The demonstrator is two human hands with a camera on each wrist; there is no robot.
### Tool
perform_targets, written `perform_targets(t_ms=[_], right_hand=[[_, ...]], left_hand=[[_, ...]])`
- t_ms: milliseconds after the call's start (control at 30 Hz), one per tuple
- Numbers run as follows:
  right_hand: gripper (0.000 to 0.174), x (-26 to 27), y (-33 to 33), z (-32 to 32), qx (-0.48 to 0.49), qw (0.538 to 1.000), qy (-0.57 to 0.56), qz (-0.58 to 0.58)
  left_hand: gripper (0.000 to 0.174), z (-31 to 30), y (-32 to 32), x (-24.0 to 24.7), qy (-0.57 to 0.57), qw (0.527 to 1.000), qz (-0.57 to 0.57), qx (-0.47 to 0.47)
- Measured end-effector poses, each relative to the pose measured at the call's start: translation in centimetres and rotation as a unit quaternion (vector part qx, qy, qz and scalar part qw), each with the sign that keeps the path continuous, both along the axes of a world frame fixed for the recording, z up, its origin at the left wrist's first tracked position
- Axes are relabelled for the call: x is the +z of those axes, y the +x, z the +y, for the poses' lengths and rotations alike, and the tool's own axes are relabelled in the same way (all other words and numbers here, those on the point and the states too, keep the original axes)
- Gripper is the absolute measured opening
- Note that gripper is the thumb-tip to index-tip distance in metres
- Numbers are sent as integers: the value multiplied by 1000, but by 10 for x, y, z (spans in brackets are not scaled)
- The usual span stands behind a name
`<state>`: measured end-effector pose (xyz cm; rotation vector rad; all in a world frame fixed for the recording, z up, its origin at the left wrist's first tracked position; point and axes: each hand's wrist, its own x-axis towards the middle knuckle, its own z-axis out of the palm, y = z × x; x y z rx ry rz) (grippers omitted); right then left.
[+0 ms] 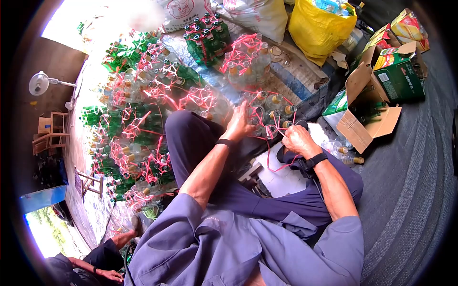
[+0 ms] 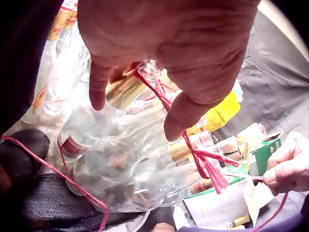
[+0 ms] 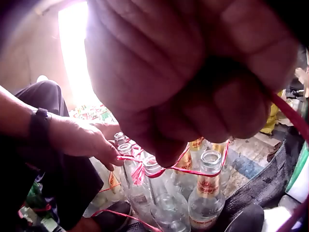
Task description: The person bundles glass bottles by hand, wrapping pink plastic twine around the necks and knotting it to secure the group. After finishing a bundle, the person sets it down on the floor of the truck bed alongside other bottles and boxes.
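Observation:
Clear glass bottles (image 1: 274, 114) (image 2: 140, 164) (image 3: 207, 193) with gold neck labels stand bunched together, red string (image 1: 269, 131) (image 2: 212, 155) (image 3: 193, 171) looped and knotted round their necks. My left hand (image 1: 240, 125) (image 2: 164, 53) (image 3: 87, 139) is at the bunch's left side, thumb and a finger on either side of a bottle neck, with string passing by the thumb. On the right, my right hand (image 1: 299, 140) (image 2: 289, 166) (image 3: 188, 72) has its fingers curled and grips the string. A loose length of string hangs below that hand in the head view.
Many tied green and clear bottles (image 1: 138, 124) stand at the left. A yellow bag (image 1: 322, 28) and white sacks (image 1: 257, 16) are at the top. Open cartons (image 1: 365, 114) stand at the right, with loose bottles (image 1: 346, 152) nearby. Another person's arm (image 1: 102, 274) shows at lower left.

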<state>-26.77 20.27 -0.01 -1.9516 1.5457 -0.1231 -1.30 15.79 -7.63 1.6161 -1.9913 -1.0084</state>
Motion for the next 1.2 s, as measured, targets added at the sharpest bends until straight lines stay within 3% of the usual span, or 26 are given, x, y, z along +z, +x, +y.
perform_targets(t_ms=[333,433,500,533,600,700,833,933,1200], right_hand=[[17,-20,-12,-9,58,997,-41,24],[16,-23,-17,-12,71,995,-59,27],[16,-9,-16,-16,78,996,-43,32],[16,-5,-17,-18,83,995,-28,36],[16,-10,-19,-21,92,995,-28,39],[15,-3,-18,-24,97,994,-2,53],[17,1,-21,-29,133,989,5,68],[17,5,-21,-32,138,987,28,70],[18,6,-27,-32,118,989,70,62]], left_hand=[[103,9,1,-5,8,997,48,53],[95,9,1,-4,25,993,71,92],[79,13,-2,6,-55,994,16,97],[79,15,-5,10,-53,994,17,97],[66,20,-14,26,-258,956,-120,78],[64,21,-25,45,-277,957,-82,20],[73,25,-46,34,-225,967,-67,-101],[82,24,-63,31,-182,970,-86,-139],[94,12,-82,15,-111,974,-133,-143]])
